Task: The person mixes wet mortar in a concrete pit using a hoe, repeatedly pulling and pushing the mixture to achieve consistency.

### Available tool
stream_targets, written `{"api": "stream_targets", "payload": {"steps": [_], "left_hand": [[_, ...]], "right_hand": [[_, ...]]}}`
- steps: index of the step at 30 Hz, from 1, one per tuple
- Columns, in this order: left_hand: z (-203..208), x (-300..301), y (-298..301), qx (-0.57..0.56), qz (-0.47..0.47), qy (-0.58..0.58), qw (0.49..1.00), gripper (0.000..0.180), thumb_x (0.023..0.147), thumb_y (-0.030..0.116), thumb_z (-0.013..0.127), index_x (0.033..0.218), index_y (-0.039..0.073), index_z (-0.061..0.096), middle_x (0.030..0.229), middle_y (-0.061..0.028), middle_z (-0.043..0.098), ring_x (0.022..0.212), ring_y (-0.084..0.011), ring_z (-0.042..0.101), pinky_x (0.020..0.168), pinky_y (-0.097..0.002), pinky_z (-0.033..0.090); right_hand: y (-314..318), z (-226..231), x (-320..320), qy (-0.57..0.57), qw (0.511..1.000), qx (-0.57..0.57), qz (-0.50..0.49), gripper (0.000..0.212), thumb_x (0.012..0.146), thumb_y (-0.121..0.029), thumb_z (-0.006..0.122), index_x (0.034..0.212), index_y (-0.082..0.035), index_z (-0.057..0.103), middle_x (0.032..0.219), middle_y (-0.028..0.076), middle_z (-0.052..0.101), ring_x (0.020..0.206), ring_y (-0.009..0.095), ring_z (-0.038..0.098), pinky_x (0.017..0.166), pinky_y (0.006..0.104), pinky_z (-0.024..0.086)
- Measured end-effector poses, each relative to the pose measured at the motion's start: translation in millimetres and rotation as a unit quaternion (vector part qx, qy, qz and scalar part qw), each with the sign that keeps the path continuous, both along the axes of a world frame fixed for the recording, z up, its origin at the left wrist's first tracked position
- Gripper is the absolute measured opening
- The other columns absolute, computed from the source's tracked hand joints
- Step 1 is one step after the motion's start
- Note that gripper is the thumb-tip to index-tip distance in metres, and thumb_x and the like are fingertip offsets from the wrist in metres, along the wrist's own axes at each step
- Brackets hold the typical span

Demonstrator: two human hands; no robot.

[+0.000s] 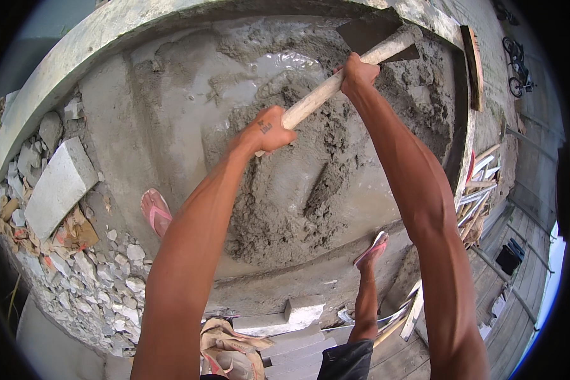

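Both my hands grip the pale wooden handle of a hoe (313,101), which slants up to the right. My left hand (269,130) is wrapped round the lower end of the handle. Farther up, my right hand (360,73) closes round it near the head. The dark, flat hoe blade (370,33) is at the far right, over the heap's edge by the low wall. Below the handle spreads wet grey mortar (291,209), lumpy in the middle, with a shiny puddle beyond my left hand.
A low curved concrete wall (95,41) bounds the far side. Broken stone (101,291) and a pale block (60,187) lie at left. My feet in pink flip-flops stand either side of the mortar. Paper sacks (231,348) and white blocks (304,310) lie near me. A motorbike (518,66) stands far right.
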State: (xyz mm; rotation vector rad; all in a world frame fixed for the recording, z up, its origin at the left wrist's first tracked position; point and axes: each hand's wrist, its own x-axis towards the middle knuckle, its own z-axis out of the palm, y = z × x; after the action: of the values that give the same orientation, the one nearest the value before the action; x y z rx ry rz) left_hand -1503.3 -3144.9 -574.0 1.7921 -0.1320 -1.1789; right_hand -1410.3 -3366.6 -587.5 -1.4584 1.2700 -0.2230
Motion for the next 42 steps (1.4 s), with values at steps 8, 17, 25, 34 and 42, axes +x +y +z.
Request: {"api": "stream_targets", "payload": {"steps": [8,17,25,34,42], "left_hand": [[28.2,28.1,84.0,0.022,-0.023,0.005,0.999,0.026,0.076,0.011,0.059,0.087,-0.013,0.059,0.057,-0.0096,0.055,0.04,-0.0164,0.053,0.037,-0.0358,0.041],[94.4,-168.9,-34.4,0.0,0.322,0.205,0.924,0.026,0.081,0.011,0.059,0.091,-0.013,0.056,0.061,-0.0102,0.057,0.043,-0.0193,0.055,0.039,-0.0348,0.044],[121.5,-330.0,-40.7,0.085,0.291,0.193,0.933,0.026,0.076,0.01,0.064,0.091,-0.01,0.058,0.068,-0.0187,0.063,0.065,-0.0274,0.067,0.06,-0.0389,0.052],[195.1,-554.3,11.0,0.127,0.174,0.173,0.961,0.038,0.074,0.014,0.066,0.107,-0.003,0.058,0.085,-0.0301,0.065,0.086,-0.0464,0.066,0.073,-0.0468,0.054],[175.1,-430.6,-38.1,0.069,0.128,0.171,0.974,0.04,0.074,0.011,0.063,0.112,-0.004,0.056,0.082,-0.0274,0.065,0.086,-0.0453,0.067,0.072,-0.0447,0.053]], "right_hand": [[71.7,-29.3,12.0,-0.047,0.988,0.144,-0.01,0.051,0.088,-0.003,0.057,0.126,0.015,0.029,0.086,0.024,0.057,0.057,0.028,0.061,0.047,0.0448,0.054],[63.1,8.8,-82.2,0.159,0.922,0.034,0.351,0.023,0.087,-0.006,0.06,0.09,0.016,0.052,0.063,0.013,0.058,0.047,0.021,0.058,0.039,0.0379,0.049],[60.3,26.2,-243.8,0.156,0.931,0.161,0.287,0.031,0.088,-0.006,0.061,0.11,0.002,0.041,0.07,0.01,0.055,0.05,0.018,0.056,0.041,0.0339,0.049],[75.4,128.0,-491.9,0.17,0.93,0.263,0.193,0.026,0.083,-0.003,0.058,0.106,0.001,0.047,0.071,0.006,0.057,0.052,0.015,0.057,0.047,0.03,0.048],[19.6,151.4,-370.7,0.043,0.968,0.172,0.178,0.023,0.088,-0.003,0.057,0.104,-0.004,0.041,0.071,0.008,0.054,0.051,0.017,0.055,0.047,0.0327,0.048]]}}
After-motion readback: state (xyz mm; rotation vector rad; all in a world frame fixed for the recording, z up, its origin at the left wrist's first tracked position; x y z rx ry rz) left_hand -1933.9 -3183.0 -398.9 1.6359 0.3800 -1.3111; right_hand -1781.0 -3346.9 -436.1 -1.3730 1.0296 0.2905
